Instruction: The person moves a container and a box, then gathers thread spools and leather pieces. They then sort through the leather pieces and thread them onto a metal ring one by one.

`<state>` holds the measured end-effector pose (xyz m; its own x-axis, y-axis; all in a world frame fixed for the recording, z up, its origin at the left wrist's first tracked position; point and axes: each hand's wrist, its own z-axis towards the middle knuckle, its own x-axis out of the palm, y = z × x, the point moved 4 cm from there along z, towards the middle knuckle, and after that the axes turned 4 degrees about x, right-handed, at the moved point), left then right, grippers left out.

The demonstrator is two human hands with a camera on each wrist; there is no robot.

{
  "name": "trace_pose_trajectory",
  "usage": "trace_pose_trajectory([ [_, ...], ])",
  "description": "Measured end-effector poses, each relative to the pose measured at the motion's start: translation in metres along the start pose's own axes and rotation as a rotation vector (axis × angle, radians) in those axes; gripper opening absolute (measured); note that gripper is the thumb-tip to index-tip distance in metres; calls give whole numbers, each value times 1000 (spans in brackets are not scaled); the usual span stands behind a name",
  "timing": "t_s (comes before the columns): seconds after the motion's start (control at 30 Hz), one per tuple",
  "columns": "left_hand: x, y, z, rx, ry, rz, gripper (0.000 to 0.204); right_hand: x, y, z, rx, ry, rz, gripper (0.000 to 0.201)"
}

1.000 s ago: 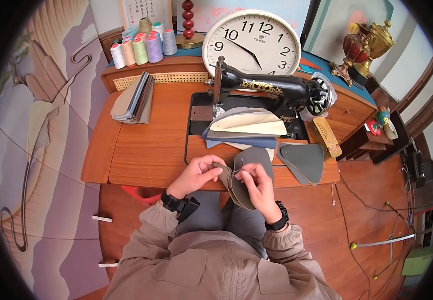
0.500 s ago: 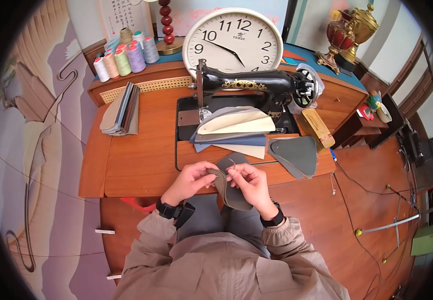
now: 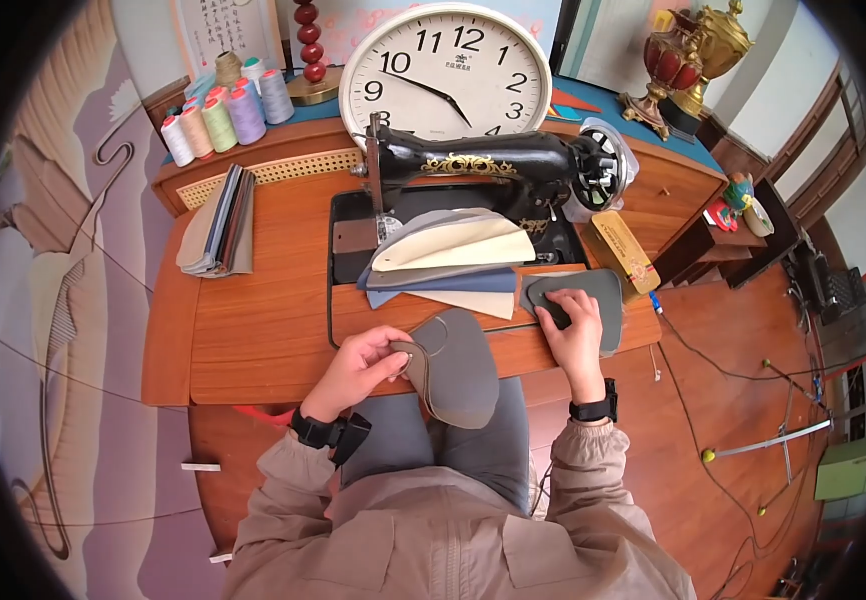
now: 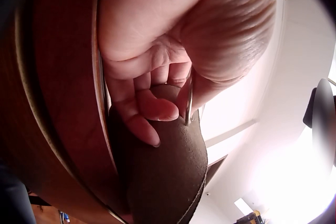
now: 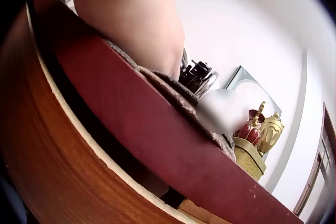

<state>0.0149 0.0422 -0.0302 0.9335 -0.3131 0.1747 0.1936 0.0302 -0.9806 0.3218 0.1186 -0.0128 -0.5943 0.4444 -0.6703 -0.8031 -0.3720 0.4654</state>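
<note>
The person's left hand (image 3: 361,372) pinches a stack of brown-grey pieces (image 3: 461,370) by its narrow end, above the lap at the table's front edge. In the left wrist view, the thumb and fingers of that hand (image 4: 157,50) grip the brown piece (image 4: 163,166) beside a thin metal ring (image 4: 189,98). The right hand (image 3: 575,340) rests with its fingertips on dark grey-green pieces (image 3: 603,300) at the table's right front. In the right wrist view, the right hand (image 5: 131,22) hides its own fingertips behind the layered edges of the pieces (image 5: 173,94).
Behind the hands stands a black sewing machine (image 3: 473,155), with cream, grey and blue pieces (image 3: 453,255) before it. A yellow tin (image 3: 623,252) lies right. Another stack (image 3: 221,225), thread spools (image 3: 218,122) and a large clock (image 3: 443,80) stand farther back.
The right hand has left the held stack and moved right onto the grey-green pieces. The left hand still holds its stack, whose grey piece now shows more fully. The head view has shifted.
</note>
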Motion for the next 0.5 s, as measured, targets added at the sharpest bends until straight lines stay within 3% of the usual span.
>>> trace_pose_trajectory([
  [0.23, -2, 2, 1, 6, 4, 19, 19, 5, -4, 0, -6, -44, 10, 21],
  [0.4, -2, 2, 1, -4, 6, 4, 19, 12, 9, 6, 78, -18, -200, 20],
  [0.5, -2, 3, 0, 9, 5, -10, 20, 13, 7, 7, 79, -44, -176, 16],
])
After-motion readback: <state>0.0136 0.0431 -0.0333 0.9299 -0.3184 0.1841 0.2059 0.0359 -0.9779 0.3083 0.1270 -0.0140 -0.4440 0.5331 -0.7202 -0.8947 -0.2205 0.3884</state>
